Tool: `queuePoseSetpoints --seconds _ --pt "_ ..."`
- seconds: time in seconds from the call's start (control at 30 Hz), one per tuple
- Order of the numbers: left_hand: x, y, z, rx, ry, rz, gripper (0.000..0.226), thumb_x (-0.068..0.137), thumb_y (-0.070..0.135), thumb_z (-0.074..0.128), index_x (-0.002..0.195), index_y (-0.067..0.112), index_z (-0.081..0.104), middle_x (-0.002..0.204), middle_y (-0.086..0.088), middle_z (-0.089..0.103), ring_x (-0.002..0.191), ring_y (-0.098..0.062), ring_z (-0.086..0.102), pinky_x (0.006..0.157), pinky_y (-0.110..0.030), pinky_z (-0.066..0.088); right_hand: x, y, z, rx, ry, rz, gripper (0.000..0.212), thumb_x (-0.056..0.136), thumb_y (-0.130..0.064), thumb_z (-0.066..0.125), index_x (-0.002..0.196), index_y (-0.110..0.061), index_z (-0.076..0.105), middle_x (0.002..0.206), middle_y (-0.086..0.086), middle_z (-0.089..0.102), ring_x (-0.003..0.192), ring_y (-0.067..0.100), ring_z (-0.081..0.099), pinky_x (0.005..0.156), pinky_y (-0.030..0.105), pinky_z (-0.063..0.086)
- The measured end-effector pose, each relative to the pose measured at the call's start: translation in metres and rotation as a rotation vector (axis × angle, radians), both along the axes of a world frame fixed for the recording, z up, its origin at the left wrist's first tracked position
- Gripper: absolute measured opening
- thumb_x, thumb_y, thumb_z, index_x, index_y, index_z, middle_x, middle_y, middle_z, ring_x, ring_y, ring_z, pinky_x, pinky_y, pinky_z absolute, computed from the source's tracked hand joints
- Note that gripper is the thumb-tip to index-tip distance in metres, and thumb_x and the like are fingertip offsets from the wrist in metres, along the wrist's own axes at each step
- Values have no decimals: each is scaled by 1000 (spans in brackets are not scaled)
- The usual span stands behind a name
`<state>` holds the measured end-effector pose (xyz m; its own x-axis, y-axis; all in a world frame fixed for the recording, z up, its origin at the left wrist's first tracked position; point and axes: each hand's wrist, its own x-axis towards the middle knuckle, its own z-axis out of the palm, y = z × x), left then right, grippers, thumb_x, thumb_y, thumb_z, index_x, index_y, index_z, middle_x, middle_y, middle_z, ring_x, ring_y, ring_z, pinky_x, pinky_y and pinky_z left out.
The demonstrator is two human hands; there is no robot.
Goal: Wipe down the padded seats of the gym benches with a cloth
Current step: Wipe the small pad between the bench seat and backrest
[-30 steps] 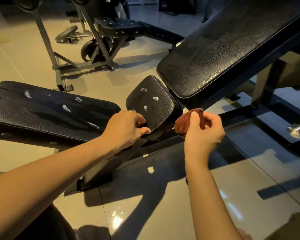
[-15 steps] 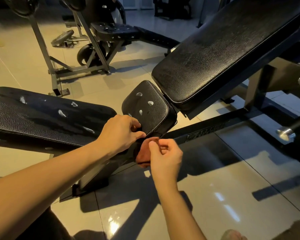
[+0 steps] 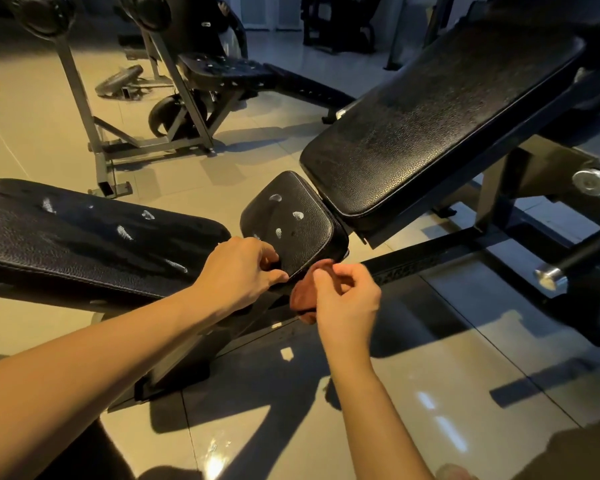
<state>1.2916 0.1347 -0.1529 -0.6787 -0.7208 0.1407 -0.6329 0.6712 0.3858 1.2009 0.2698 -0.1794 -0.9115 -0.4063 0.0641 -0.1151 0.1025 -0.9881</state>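
A small black padded seat (image 3: 293,220) with worn pale spots sits at the centre, below a long inclined back pad (image 3: 430,116). My left hand (image 3: 238,271) grips the seat's near edge, thumb under the rim. My right hand (image 3: 347,303) holds a bunched reddish-brown cloth (image 3: 302,299) just below the seat's front corner. A second black padded bench (image 3: 84,240), also scuffed with pale marks, lies flat at the left.
The bench's black steel frame (image 3: 447,247) runs right along the glossy tiled floor (image 3: 430,393), with chrome-capped pegs (image 3: 551,278) sticking out at the right. A grey-framed bench with a black seat (image 3: 219,69) and weight plates (image 3: 118,79) stands behind.
My right hand carried the cloth from the seat's right side down and left to its front corner. My left hand kept its grip on the seat's edge.
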Motion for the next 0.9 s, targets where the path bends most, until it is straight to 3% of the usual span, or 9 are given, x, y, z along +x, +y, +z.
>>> queuePoseSetpoints --seconds 0.1,0.17,0.2,0.27,0.33,0.53,0.7,0.8,0.9 --pt "1 -1 -1 6 -8 -11 41 87 49 75 119 24 75 108 2 76 98 -15 70 93 -36 58 -15 -4 4 -76 97 -141 19 93 -19 72 100 -31 59 101 -8 62 95 8 62 71 20 55" --pt "0 -1 -3 2 -6 -9 40 87 50 75 119 25 75 108 2 77 98 -15 70 93 -37 58 -14 -7 0 -50 103 -103 22 93 -19 72 95 -36 59 99 -10 62 93 9 64 75 32 61" --pt "0 -1 -3 -9 -2 -7 39 87 51 75 117 26 75 107 2 77 97 -15 70 92 -38 58 -10 -8 -3 -40 47 -51 22 92 -19 73 94 -36 60 98 -8 64 91 11 65 70 32 62" --pt "0 0 -4 -40 9 -4 39 87 53 74 115 27 75 104 3 77 95 -15 70 89 -39 59 2 -9 -11 15 -79 93 15 91 -18 74 99 -28 65 100 2 69 90 15 68 58 17 56" --pt "2 1 -3 -45 10 -13 39 88 52 73 118 28 74 106 5 77 96 -14 70 88 -37 59 11 -7 -16 85 -126 151 14 91 -19 75 102 -23 69 100 0 71 93 13 68 58 13 53" --pt "16 6 10 5 143 -79 25 95 37 66 118 32 74 111 12 75 100 -7 68 92 -33 57 -7 4 12 -41 -181 -30 12 89 -15 77 97 -18 69 91 2 69 81 11 68 50 9 48" --pt "20 32 20 87 264 -393 33 91 49 68 120 33 72 103 17 68 96 -2 63 85 -30 55 -5 6 39 -152 -273 73 10 89 -3 73 93 -12 73 77 2 73 66 6 70 57 14 52" --pt "21 33 24 126 372 -347 37 87 55 71 118 34 73 102 14 70 93 -6 64 84 -36 55 -6 9 53 -158 -254 146 16 93 -6 65 83 -9 77 76 5 73 76 16 69 67 25 53" --pt "21 35 28 178 478 -283 44 80 64 72 113 36 73 101 19 71 94 -1 66 87 -33 58 -7 10 65 -174 -237 215 18 97 -7 60 93 -12 78 86 8 77 86 19 74 68 25 57"
